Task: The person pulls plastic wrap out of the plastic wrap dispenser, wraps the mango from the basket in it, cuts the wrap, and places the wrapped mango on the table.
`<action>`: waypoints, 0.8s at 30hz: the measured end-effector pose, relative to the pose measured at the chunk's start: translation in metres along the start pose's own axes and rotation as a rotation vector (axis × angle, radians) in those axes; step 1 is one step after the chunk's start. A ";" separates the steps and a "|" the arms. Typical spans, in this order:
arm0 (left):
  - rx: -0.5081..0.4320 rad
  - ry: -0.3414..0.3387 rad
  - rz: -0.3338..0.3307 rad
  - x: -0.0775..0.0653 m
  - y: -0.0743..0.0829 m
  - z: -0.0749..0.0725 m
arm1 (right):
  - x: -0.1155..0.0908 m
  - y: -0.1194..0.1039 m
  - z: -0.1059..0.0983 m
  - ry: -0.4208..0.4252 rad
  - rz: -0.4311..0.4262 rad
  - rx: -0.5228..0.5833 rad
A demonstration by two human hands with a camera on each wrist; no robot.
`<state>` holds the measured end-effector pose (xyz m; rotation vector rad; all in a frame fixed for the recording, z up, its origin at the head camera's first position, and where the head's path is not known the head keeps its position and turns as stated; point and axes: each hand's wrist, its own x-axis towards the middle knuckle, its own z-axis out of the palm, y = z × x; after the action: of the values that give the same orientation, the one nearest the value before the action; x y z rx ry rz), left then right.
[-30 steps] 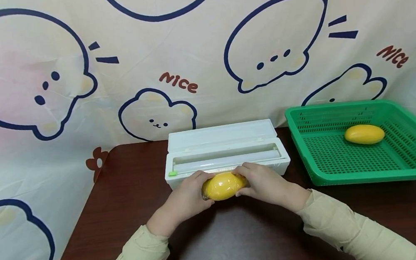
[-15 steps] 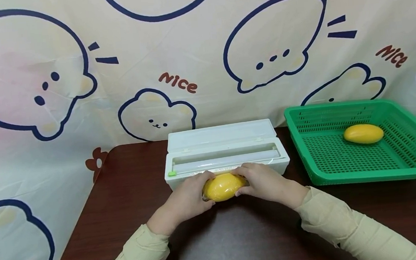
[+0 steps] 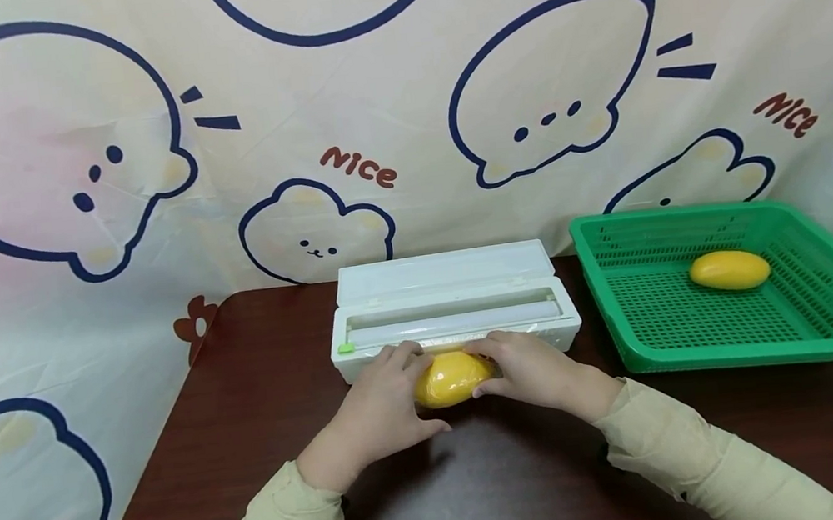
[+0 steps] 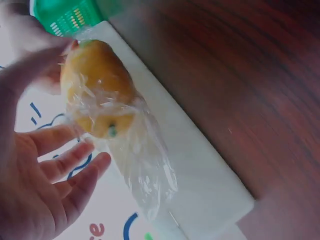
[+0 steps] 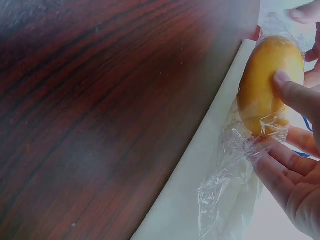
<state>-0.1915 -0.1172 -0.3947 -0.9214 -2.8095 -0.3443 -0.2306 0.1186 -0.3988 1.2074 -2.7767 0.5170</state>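
Observation:
A yellow mango (image 3: 452, 380), wrapped in clear cling film (image 4: 150, 175), is held in front of the white cling film dispenser (image 3: 444, 274). My right hand (image 3: 533, 370) grips its right end, the thumb (image 5: 285, 82) lying along the skin and the fingers behind. Loose film hangs from both ends of the fruit in the wrist views. My left hand (image 3: 381, 401) is at the left end, thumb spread away from the fruit. In the left wrist view its fingers (image 4: 75, 155) are extended beside the film. The dispenser's lid stands up, with the film roll (image 3: 452, 321) showing inside.
To the right stands a green plastic basket (image 3: 742, 354) with another yellow mango (image 3: 730, 270) in it. The dark wooden table (image 3: 262, 375) ends at a cartoon-printed cloth (image 3: 409, 102) behind and at the left.
My left hand has loosened its grip, its thumb coming off the mango and its fingers spreading. The mango has shifted slightly toward me; my right hand still holds it.

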 end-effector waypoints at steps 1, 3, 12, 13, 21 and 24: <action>0.023 0.016 0.013 0.001 0.002 0.001 | -0.001 0.000 0.000 0.004 -0.003 -0.001; 0.054 0.051 0.040 0.002 0.004 0.006 | -0.003 0.000 0.000 0.013 -0.007 -0.001; 0.043 0.107 0.087 0.004 0.005 0.022 | -0.006 -0.004 0.001 0.027 -0.035 -0.005; 0.019 0.102 0.077 0.003 0.005 0.022 | -0.006 -0.005 0.000 0.023 -0.032 -0.015; -0.051 0.101 0.061 0.005 0.006 0.017 | -0.008 -0.022 -0.013 0.088 -0.068 -0.152; -0.080 0.102 0.046 0.005 0.005 0.015 | -0.003 -0.026 -0.004 0.076 -0.141 -0.191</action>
<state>-0.1937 -0.1067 -0.4067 -0.9546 -2.6946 -0.4863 -0.2100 0.1055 -0.3883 1.2969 -2.5846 0.2726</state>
